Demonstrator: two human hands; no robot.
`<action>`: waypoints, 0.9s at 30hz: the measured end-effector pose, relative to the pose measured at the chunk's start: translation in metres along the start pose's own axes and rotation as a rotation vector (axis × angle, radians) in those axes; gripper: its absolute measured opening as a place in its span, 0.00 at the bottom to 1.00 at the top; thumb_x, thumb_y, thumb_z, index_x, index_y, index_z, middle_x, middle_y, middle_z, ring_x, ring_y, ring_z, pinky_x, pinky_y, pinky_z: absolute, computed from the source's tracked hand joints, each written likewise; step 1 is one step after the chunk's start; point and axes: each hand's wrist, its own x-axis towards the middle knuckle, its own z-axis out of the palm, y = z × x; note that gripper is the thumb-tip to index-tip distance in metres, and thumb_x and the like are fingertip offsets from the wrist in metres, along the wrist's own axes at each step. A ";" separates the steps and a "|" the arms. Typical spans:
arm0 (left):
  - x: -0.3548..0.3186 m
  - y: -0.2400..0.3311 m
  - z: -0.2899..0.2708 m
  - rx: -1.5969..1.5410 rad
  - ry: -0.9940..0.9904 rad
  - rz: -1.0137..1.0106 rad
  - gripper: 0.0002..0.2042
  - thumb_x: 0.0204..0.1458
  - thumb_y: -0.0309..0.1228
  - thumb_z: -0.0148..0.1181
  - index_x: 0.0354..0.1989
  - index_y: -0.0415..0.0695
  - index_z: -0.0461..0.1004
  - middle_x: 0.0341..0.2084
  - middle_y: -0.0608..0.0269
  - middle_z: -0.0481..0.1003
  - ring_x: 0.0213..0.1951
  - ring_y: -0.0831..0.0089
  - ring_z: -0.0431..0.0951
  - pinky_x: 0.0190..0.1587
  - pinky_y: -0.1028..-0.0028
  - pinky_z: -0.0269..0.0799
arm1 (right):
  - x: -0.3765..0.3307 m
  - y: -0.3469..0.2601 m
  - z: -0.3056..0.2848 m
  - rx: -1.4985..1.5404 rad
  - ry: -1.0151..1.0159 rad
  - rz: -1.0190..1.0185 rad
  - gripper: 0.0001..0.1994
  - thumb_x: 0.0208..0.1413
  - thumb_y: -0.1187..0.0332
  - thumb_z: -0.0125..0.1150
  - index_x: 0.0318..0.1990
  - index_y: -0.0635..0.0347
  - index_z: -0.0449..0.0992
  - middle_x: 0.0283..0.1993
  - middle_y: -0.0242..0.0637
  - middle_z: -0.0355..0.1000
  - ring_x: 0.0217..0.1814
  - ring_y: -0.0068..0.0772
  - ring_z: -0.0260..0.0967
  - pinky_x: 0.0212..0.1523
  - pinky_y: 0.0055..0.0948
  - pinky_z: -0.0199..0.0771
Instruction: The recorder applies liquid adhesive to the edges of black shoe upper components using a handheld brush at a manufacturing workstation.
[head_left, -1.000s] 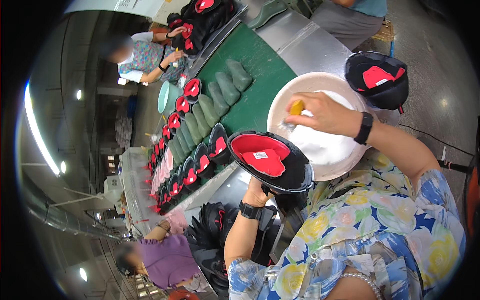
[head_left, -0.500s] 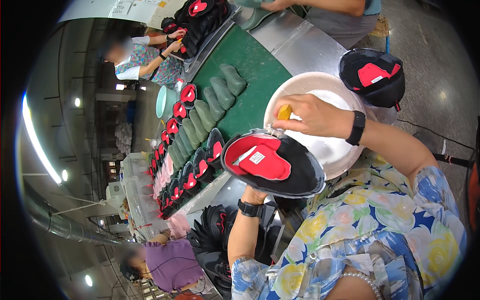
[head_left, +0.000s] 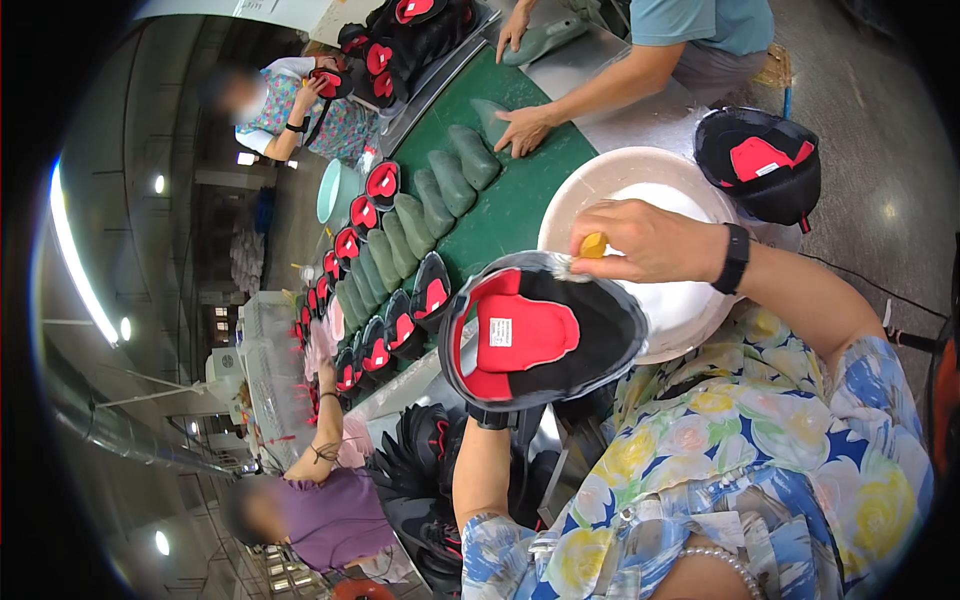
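A black shoe upper point(head_left: 605, 345) with a red lining and a white label is held up at the centre, its inside facing me. My left hand is hidden beneath it and supports it; only my left forearm point(head_left: 482, 468) with a watch shows. My right hand point(head_left: 645, 240) is closed around a brush with a yellow handle point(head_left: 594, 245). Its pale bristles point(head_left: 574, 270) touch the upper's far rim. Behind my right hand stands a pale pink basin point(head_left: 563, 197) with white liquid point(head_left: 672, 312) in it.
A green conveyor belt point(head_left: 480, 225) carries rows of grey-green sole-shaped pieces point(head_left: 411, 225) and red-lined uppers point(head_left: 432, 290). Another upper point(head_left: 785, 195) stands right of the basin. Black uppers point(head_left: 425, 445) are piled near my left arm. A co-worker's hand point(head_left: 525, 130) rests on the belt; two more people work at left.
My right hand and brush have shifted slightly right and down along the upper's rim. The upper has turned, covering my left hand. The far co-worker's hand has reached onto the belt.
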 end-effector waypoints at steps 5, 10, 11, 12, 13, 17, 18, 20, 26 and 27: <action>-0.033 0.011 -0.027 -0.001 0.040 0.094 0.23 0.65 0.43 0.53 0.64 0.45 0.65 0.56 0.55 0.74 0.53 0.60 0.79 0.49 0.59 0.83 | -0.027 -0.003 -0.009 -0.035 -0.004 0.241 0.10 0.59 0.63 0.65 0.39 0.60 0.73 0.32 0.42 0.75 0.32 0.47 0.74 0.37 0.38 0.73; -0.021 0.004 -0.026 0.016 0.076 0.212 0.23 0.65 0.42 0.53 0.65 0.45 0.64 0.58 0.55 0.74 0.54 0.60 0.78 0.50 0.58 0.82 | -0.029 -0.039 0.025 0.207 0.290 0.143 0.10 0.57 0.67 0.69 0.39 0.59 0.76 0.34 0.39 0.77 0.36 0.39 0.78 0.39 0.30 0.75; -0.019 0.005 -0.026 0.024 0.075 0.230 0.23 0.65 0.42 0.53 0.65 0.45 0.64 0.58 0.55 0.73 0.54 0.60 0.78 0.51 0.58 0.82 | -0.031 -0.048 0.036 0.367 0.251 0.185 0.10 0.57 0.67 0.70 0.40 0.59 0.76 0.36 0.38 0.77 0.37 0.38 0.78 0.40 0.31 0.75; -0.020 0.005 -0.028 0.030 0.075 0.245 0.23 0.65 0.42 0.53 0.65 0.46 0.64 0.58 0.55 0.73 0.54 0.60 0.78 0.51 0.58 0.82 | -0.033 -0.053 0.045 0.398 0.213 0.119 0.10 0.56 0.67 0.70 0.40 0.59 0.76 0.37 0.38 0.77 0.38 0.38 0.77 0.40 0.31 0.76; -0.018 0.005 -0.028 0.036 0.074 0.261 0.23 0.65 0.42 0.53 0.65 0.46 0.64 0.58 0.55 0.73 0.55 0.60 0.78 0.51 0.58 0.82 | -0.034 -0.054 0.051 0.428 0.176 0.052 0.10 0.56 0.67 0.71 0.40 0.59 0.76 0.38 0.38 0.77 0.39 0.38 0.77 0.41 0.31 0.76; -0.021 -0.006 -0.035 0.052 0.067 0.332 0.24 0.65 0.42 0.53 0.66 0.46 0.63 0.59 0.55 0.72 0.56 0.59 0.77 0.52 0.57 0.81 | -0.037 -0.022 0.045 0.182 0.142 0.016 0.10 0.56 0.68 0.70 0.39 0.60 0.74 0.37 0.40 0.76 0.38 0.41 0.76 0.39 0.34 0.76; -0.021 -0.007 -0.037 0.054 0.074 0.358 0.24 0.65 0.42 0.53 0.66 0.46 0.63 0.59 0.55 0.72 0.56 0.59 0.77 0.52 0.57 0.81 | -0.033 -0.020 0.037 0.143 0.113 0.140 0.11 0.56 0.66 0.70 0.39 0.60 0.74 0.35 0.41 0.76 0.37 0.42 0.76 0.39 0.35 0.76; -0.024 -0.010 -0.039 0.058 0.085 0.409 0.24 0.65 0.42 0.53 0.66 0.46 0.63 0.60 0.56 0.72 0.57 0.59 0.77 0.53 0.57 0.81 | -0.021 -0.005 0.025 0.044 0.128 0.100 0.11 0.57 0.65 0.69 0.39 0.59 0.74 0.34 0.41 0.75 0.34 0.41 0.76 0.37 0.35 0.74; 0.011 -0.003 -0.052 0.033 0.113 0.634 0.24 0.65 0.42 0.53 0.67 0.47 0.62 0.61 0.56 0.71 0.58 0.59 0.76 0.54 0.56 0.80 | -0.006 0.016 0.000 -0.016 0.257 0.296 0.08 0.58 0.69 0.67 0.38 0.61 0.75 0.34 0.39 0.77 0.34 0.33 0.76 0.37 0.31 0.73; 0.028 0.001 -0.049 0.028 0.117 0.673 0.24 0.65 0.42 0.53 0.67 0.47 0.62 0.61 0.56 0.71 0.58 0.59 0.75 0.54 0.56 0.80 | -0.008 0.015 -0.004 -0.092 0.325 0.300 0.07 0.58 0.69 0.67 0.38 0.61 0.76 0.34 0.39 0.77 0.35 0.32 0.76 0.38 0.30 0.73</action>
